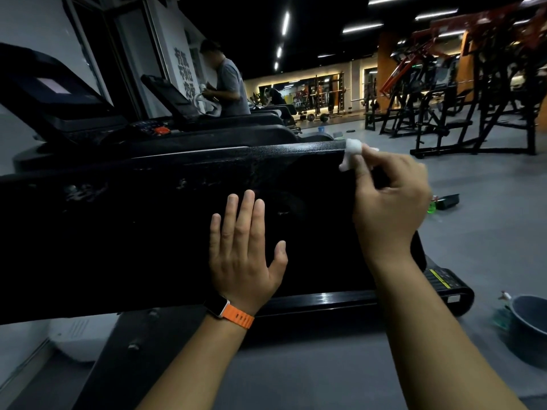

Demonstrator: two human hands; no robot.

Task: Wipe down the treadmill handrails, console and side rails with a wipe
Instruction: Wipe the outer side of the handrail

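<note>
Pinching wipe [353, 147] on handrail [266, 156], apparently.

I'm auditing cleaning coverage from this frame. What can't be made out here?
Head view only:
1. Wipe: partly hidden by fingers of the right hand.
2. Treadmill panel under the left hand: covered by the palm.
3. Console screen: too dark and oblique to read.
4. Basin: cut off by the right edge; contents unseen.
</note>
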